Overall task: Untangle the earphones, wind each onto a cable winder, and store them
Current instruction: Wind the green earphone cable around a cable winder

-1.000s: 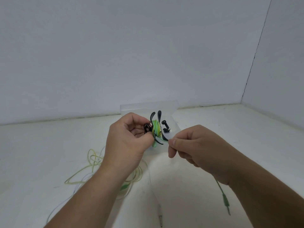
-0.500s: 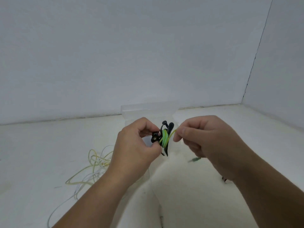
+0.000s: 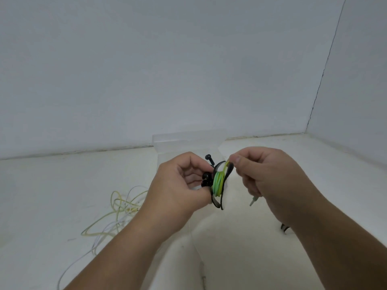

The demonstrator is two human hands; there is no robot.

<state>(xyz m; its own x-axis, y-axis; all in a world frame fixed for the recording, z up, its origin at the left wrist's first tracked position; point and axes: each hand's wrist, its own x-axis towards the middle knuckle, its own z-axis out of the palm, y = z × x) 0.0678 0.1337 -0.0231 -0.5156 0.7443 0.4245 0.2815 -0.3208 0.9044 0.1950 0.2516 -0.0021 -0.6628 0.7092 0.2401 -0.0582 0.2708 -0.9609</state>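
Fingertips of the left hand (image 3: 178, 185) are hidden behind its own knuckles and the winder (image 3: 218, 204), so just where they press is hard to say. Black earbuds (image 3: 206, 178) poke out beside the thumb, and a third bud (image 3: 208, 157) stands up above them. The right forearm covers most of a small black object (image 3: 284, 227) on the counter (image 3: 41, 195), perhaps a second winder. A clear box (image 3: 184, 141) behind the hands barely shows against the wall.

The left grip is curled close round the winder's left side and holds it up off the counter, mid-view. Green cable (image 3: 218, 182) is wound round the winder's core. The right hand (image 3: 263, 176) pinches the cable's free end between thumb and forefinger at the winder's top right edge, its other fingers curled in; the plug (image 3: 253, 200) hangs below that hand.

Yellow cable (image 3: 117, 206) and white cable (image 3: 100, 239) lie loose and tangled on the counter at left. Another plug (image 3: 203, 279) lies near the bottom edge.
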